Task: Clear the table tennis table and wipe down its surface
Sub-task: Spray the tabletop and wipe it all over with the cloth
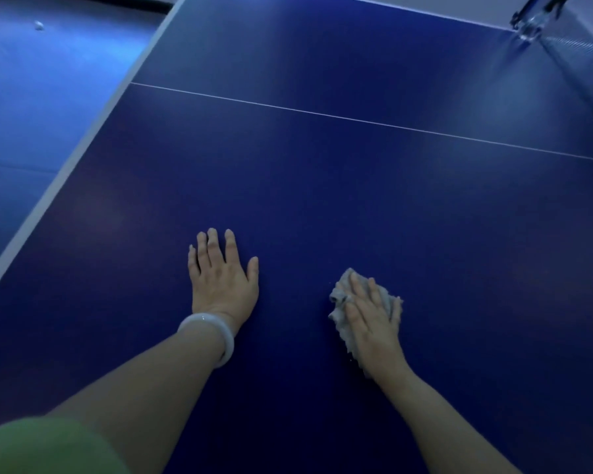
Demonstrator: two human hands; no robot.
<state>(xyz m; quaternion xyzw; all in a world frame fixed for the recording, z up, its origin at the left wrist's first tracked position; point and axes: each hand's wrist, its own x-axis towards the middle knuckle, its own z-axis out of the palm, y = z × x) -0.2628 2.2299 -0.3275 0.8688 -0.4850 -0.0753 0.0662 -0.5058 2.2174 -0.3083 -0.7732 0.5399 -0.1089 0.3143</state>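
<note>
The blue table tennis table (322, 186) fills most of the view, with a thin white centre line running across it. My left hand (221, 275) lies flat on the surface with its fingers straight and spread; a white bangle sits on that wrist. My right hand (374, 314) presses a crumpled grey cloth (343, 295) flat against the table with straight fingers. Part of the cloth shows to the left of the hand and under the wrist.
The table's white edge (83, 145) runs diagonally along the left, with blue floor (31, 97) beyond it and a small white ball (39, 25) lying there. The net (575, 53) and its metal clamp (528, 22) sit at the top right.
</note>
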